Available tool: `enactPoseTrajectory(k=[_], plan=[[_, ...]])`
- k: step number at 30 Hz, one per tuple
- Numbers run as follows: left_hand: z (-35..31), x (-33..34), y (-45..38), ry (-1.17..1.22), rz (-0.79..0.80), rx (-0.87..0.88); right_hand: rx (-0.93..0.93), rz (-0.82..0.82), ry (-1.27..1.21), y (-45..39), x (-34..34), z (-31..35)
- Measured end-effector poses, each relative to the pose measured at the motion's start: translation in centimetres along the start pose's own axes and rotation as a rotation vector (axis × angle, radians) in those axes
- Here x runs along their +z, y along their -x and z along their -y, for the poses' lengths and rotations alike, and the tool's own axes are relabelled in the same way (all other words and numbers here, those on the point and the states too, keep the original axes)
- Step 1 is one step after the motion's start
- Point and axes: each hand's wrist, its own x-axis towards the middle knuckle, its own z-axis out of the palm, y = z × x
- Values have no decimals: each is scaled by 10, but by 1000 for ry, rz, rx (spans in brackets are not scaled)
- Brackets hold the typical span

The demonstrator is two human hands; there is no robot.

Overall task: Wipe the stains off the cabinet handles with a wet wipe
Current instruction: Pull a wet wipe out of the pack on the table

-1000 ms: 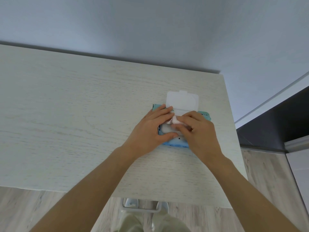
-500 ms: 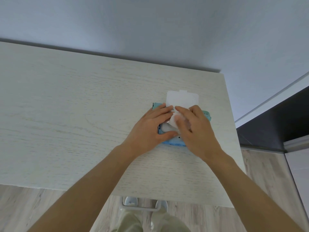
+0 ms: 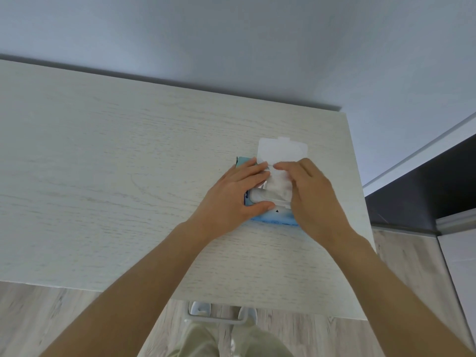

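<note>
A blue pack of wet wipes (image 3: pixel 273 219) lies on the pale wooden cabinet top (image 3: pixel 128 189), near its right edge, with its white flap lid (image 3: pixel 282 150) folded open toward the wall. My left hand (image 3: pixel 237 197) lies flat on the pack and presses it down. My right hand (image 3: pixel 311 199) pinches a white wet wipe (image 3: pixel 279 185) that stands partly out of the opening. A metal cabinet handle (image 3: pixel 219 315) shows below the front edge of the top.
A grey wall runs behind the cabinet. To the right are a dark surface (image 3: pixel 425 191) and a white cabinet front (image 3: pixel 461 266). Wood-look floor (image 3: pixel 38 318) and my trousered legs lie below the front edge.
My right hand has lifted up and back, drawing the wipe further out of the pack. My left hand stays pressed on the pack.
</note>
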Motion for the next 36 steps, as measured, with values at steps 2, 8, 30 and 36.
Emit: enactPoseTrajectory(k=[2, 8, 30, 36], plan=[[0, 0, 0, -2, -8, 11, 1, -2, -9, 3, 6, -1], [0, 0, 0, -11, -6, 8, 12, 18, -65, 4, 10, -6], [1, 1, 0, -22, 3, -4, 121, -100, -239, 2, -18, -12], [2, 1, 0, -29, 4, -3, 181, -35, -355, 0, -15, -8]])
